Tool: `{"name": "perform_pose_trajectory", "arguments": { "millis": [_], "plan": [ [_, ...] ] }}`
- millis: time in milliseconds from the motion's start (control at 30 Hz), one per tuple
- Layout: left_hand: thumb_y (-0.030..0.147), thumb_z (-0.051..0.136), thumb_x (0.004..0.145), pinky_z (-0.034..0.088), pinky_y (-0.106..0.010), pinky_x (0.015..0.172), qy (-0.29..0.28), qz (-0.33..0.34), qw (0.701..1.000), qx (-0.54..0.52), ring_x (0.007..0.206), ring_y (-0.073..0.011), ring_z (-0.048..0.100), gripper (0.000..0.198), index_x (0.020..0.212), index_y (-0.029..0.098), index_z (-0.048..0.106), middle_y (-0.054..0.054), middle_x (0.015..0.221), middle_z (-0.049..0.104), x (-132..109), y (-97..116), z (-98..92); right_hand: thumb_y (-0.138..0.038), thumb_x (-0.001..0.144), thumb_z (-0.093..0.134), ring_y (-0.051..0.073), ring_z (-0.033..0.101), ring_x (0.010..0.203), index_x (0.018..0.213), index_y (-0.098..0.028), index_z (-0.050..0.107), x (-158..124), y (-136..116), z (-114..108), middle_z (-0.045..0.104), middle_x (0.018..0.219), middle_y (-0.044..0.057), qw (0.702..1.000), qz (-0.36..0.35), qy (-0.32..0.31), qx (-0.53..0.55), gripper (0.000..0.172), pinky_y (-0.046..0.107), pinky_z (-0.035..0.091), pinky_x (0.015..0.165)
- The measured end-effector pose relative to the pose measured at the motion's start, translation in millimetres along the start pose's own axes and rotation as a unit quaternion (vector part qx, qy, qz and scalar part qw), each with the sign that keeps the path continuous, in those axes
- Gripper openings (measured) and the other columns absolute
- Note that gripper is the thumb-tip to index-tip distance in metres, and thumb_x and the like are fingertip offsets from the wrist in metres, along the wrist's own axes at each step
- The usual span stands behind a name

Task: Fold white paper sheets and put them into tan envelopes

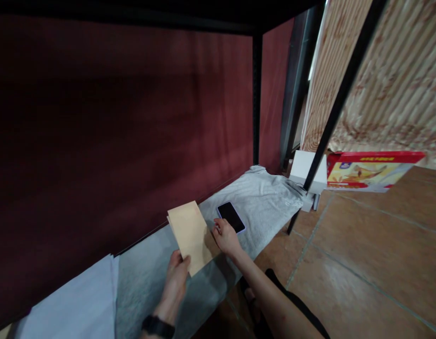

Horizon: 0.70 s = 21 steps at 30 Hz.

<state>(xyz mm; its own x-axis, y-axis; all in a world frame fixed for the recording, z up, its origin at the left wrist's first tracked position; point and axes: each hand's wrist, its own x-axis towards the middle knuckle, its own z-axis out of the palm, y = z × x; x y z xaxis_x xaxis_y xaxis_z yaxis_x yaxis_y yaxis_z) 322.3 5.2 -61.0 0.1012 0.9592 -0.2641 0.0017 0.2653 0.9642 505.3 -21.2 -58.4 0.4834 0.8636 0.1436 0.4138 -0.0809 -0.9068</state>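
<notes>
My left hand [178, 269] grips the lower left edge of a tan paper envelope [191, 233], thumb on top. A second edge shows behind its upper left corner, so more than one layer may be there. Just right of the envelope, my right hand [226, 237] has loosely bent fingers, a little apart, with nothing visible in them. A dark-screened smartphone [231, 216] in a pale purple case lies flat just beyond the right hand. Under these things stretches a light grey cloth [263, 200], spread over a low, narrow shelf.
White sheets [79, 301] lie at the lower left. Black metal posts [257, 99] and an upper shelf frame the space before a dark red panel [133, 117]. At the right are a white box [308, 165], a red-and-yellow box [371, 172] and a tiled floor [362, 249].
</notes>
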Motion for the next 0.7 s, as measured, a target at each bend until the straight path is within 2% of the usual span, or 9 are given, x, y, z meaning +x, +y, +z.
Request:
{"name": "perform_pose_trajectory", "arguments": {
  "millis": [67, 133, 200, 267, 333, 433, 533, 600, 700],
  "plan": [
    [0.03, 0.077, 0.057, 0.052, -0.029, 0.067, 0.009, 0.023, 1.0, -0.002, 0.075, -0.0195, 0.067, 0.037, 0.089, 0.021, 0.059, 0.0, 0.081, 0.069, -9, -1, -10.5, -0.023, 0.087, 0.061, 0.024, 0.062, 0.112, 0.126, -0.018, 0.061, -1, -4, 8, 0.065, 0.121, 0.012, 0.995, 0.034, -0.005, 0.096, 0.04, 0.037, 0.05, 0.097],
    [0.035, 0.078, 0.06, 0.053, -0.031, 0.074, 0.008, 0.052, 0.999, 0.003, 0.084, -0.0212, 0.068, 0.04, 0.092, 0.021, 0.059, -0.002, 0.089, 0.07, -16, -1, -16.9, -0.034, 0.084, 0.068, 0.026, 0.064, 0.11, 0.128, -0.018, 0.058, -3, -10, 16, 0.066, 0.12, 0.011, 0.976, 0.06, -0.051, 0.205, 0.048, 0.039, 0.052, 0.094],
    [0.039, 0.079, 0.065, 0.053, -0.032, 0.081, 0.003, 0.09, 0.996, 0.016, 0.091, -0.022, 0.068, 0.04, 0.095, 0.022, 0.059, -0.002, 0.095, 0.07, -20, 1, -20.7, -0.041, 0.082, 0.069, 0.025, 0.066, 0.103, 0.124, -0.019, 0.06, -4, -16, 20, 0.069, 0.113, 0.008, 0.941, 0.042, -0.115, 0.314, 0.048, 0.039, 0.055, 0.09],
    [0.041, 0.078, 0.07, 0.052, -0.033, 0.089, 0.003, 0.129, 0.991, 0.022, 0.096, -0.0221, 0.067, 0.04, 0.099, 0.023, 0.057, -0.003, 0.099, 0.07, -20, 3, -23.9, -0.044, 0.081, 0.068, 0.023, 0.067, 0.099, 0.116, -0.02, 0.062, -5, -22, 21, 0.071, 0.109, 0.005, 0.915, 0.002, -0.141, 0.378, 0.043, 0.037, 0.055, 0.089],
    [0.041, 0.077, 0.072, 0.05, -0.033, 0.093, 0.008, 0.15, 0.988, 0.028, 0.1, -0.022, 0.066, 0.039, 0.101, 0.024, 0.057, -0.003, 0.102, 0.069, -15, 3, -27.5, -0.045, 0.081, 0.069, 0.022, 0.065, 0.1, 0.11, -0.022, 0.064, -6, -26, 21, 0.071, 0.109, 0.003, 0.914, -0.027, -0.136, 0.381, 0.038, 0.035, 0.053, 0.091],
    [0.035, 0.077, 0.072, 0.048, -0.032, 0.095, 0.01, 0.15, 0.988, 0.046, 0.101, -0.0218, 0.064, 0.039, 0.104, 0.026, 0.057, -0.003, 0.104, 0.068, -4, -4, -33.0, -0.045, 0.081, 0.069, 0.021, 0.064, 0.099, 0.109, -0.022, 0.064, -10, -28, 22, 0.071, 0.105, 0.002, 0.926, -0.022, -0.142, 0.349, 0.036, 0.034, 0.053, 0.089],
    [0.028, 0.075, 0.07, 0.048, -0.032, 0.096, 0.015, 0.137, 0.989, 0.052, 0.1, -0.0218, 0.064, 0.04, 0.106, 0.026, 0.056, -0.004, 0.105, 0.068, 2, -14, -35.9, -0.042, 0.079, 0.073, 0.022, 0.065, 0.099, 0.116, -0.022, 0.061, -16, -28, 28, 0.07, 0.107, 0.003, 0.919, 0.006, -0.176, 0.352, 0.044, 0.034, 0.054, 0.087],
    [0.024, 0.074, 0.069, 0.047, -0.031, 0.095, 0.03, 0.125, 0.99, 0.053, 0.1, -0.0217, 0.064, 0.04, 0.106, 0.025, 0.057, -0.004, 0.104, 0.068, 3, -17, -35.4, -0.04, 0.079, 0.073, 0.023, 0.064, 0.107, 0.124, -0.023, 0.057, -20, -30, 32, 0.069, 0.115, 0.005, 0.911, 0.009, -0.187, 0.368, 0.05, 0.036, 0.054, 0.091],
    [0.021, 0.074, 0.07, 0.046, -0.029, 0.097, 0.031, 0.097, 0.994, 0.034, 0.105, -0.021, 0.064, 0.041, 0.107, 0.025, 0.057, -0.003, 0.106, 0.069, 0, -16, -31.8, -0.038, 0.084, 0.069, 0.024, 0.06, 0.117, 0.132, -0.027, 0.053, -23, -35, 33, 0.066, 0.121, 0.005, 0.922, -0.004, -0.134, 0.364, 0.052, 0.038, 0.051, 0.098]
  ]
}}
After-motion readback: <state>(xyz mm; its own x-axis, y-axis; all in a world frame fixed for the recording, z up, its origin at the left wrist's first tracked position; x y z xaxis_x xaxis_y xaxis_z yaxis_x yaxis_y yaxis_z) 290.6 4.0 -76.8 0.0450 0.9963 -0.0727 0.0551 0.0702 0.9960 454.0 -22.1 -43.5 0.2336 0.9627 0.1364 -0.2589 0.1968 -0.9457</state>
